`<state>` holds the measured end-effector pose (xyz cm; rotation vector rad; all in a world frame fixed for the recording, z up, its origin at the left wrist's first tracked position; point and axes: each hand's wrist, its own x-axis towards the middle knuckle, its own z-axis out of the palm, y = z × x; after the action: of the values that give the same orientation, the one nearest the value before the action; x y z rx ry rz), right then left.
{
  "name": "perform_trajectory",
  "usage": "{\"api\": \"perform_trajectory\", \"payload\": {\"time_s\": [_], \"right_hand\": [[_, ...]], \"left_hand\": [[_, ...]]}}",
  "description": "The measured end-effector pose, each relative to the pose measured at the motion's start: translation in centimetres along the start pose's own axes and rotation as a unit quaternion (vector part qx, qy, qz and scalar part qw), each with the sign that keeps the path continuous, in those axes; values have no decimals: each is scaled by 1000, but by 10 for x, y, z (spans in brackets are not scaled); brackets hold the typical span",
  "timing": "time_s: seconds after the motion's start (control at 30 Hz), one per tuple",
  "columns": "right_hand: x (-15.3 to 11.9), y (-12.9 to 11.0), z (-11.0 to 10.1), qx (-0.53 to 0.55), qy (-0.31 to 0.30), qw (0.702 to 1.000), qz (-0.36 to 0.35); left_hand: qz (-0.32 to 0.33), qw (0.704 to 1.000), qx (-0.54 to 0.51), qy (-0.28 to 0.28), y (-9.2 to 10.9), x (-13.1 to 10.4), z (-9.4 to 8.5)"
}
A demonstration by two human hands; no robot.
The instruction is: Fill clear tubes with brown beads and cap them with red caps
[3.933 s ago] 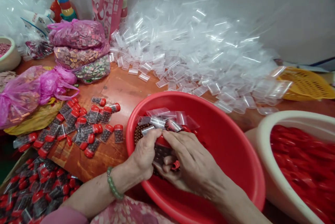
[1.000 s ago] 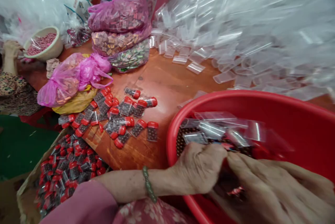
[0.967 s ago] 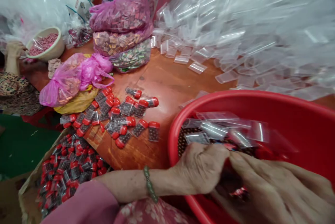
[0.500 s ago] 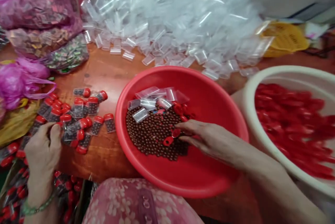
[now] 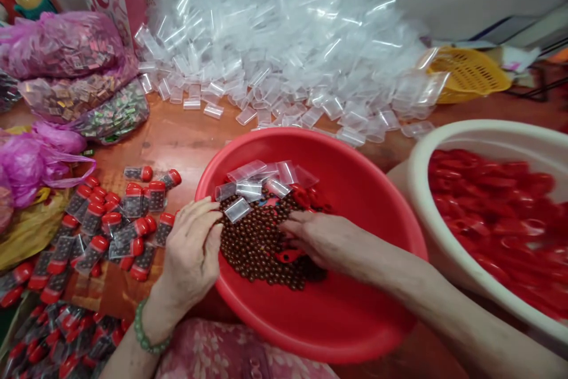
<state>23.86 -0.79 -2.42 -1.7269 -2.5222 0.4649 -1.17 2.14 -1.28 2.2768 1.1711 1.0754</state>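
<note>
My left hand [image 5: 193,246] is at the near-left rim of the red basin [image 5: 381,190], fingers stretched over the edge and thumb a little apart; nothing shows in it. Inside the basin, my right hand [image 5: 326,243] has its fingers bent down together into small round brown beads [image 5: 252,249]. Its fingertips are partly buried, so what they hold is hidden. A small red plastic piece with a hole [image 5: 289,256] lies right below these fingers. Clear flat plastic sleeves [image 5: 249,191] rest on the beads' far side, beside several red plastic caps [image 5: 310,197].
Bead-filled clear packets with red caps [image 5: 133,198] lie left of the basin, with more below the table edge. A large heap of clear sleeves [image 5: 284,54] spreads behind. A white tub [image 5: 419,190] of red parts stands right. Pink bags [image 5: 66,48] and a yellow basket [image 5: 470,71] flank the heap.
My left hand has moved right, from the red-capped packets to the basin's rim. My right hand has pushed lower and leftward into the beads. The view has tilted up slightly.
</note>
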Motion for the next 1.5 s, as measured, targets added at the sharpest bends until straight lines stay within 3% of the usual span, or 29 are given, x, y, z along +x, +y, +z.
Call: {"api": "perform_trajectory", "payload": {"time_s": [0.13, 0.27, 0.43, 0.57, 0.63, 0.73, 0.87, 0.93, 1.1, 1.23, 1.3, 1.4, 1.5], "right_hand": [[44, -21, -8, -22, -64, 997, -41], [70, -30, 3, -9, -91, 994, -57], [65, -23, 3, 51, -103, 992, -58], [53, -25, -10, 153, -89, 984, -27], [46, -29, -13, 283, -87, 955, 10], [36, -35, -15, 448, -104, 887, 35], [24, -41, -26, 590, -125, 796, 40], [19, -46, -35, 623, -119, 772, 38], [18, -56, -45, 547, -18, 837, -10], [27, -59, -42, 497, 26, 864, -73], [31, -58, -41, 456, 77, 880, -107], [33, -53, -44, 372, 148, 907, -130], [30, -40, -42, 300, 71, 948, -82]], "left_hand": [[13, 999, 31, 17, 3, 6, 15], [13, 999, 30, 2, -1, 5, 16], [7, 998, 58, -30, 2, 5, 14], [21, 983, 108, -144, 12, 7, 10], [27, 974, 117, -191, 15, 10, 9], [17, 973, 65, -222, 16, 14, 4], [-32, 972, -91, -216, 10, 20, -4], [-85, 964, -156, -200, 7, 21, -7], [-160, 946, -230, -165, 5, 23, -12], [-145, 951, -217, -165, 5, 22, -11], [-130, 959, -191, -164, 6, 20, -7], [-115, 978, -135, -112, 6, 15, 3], [-90, 991, -92, -23, 3, 9, 15]]}}
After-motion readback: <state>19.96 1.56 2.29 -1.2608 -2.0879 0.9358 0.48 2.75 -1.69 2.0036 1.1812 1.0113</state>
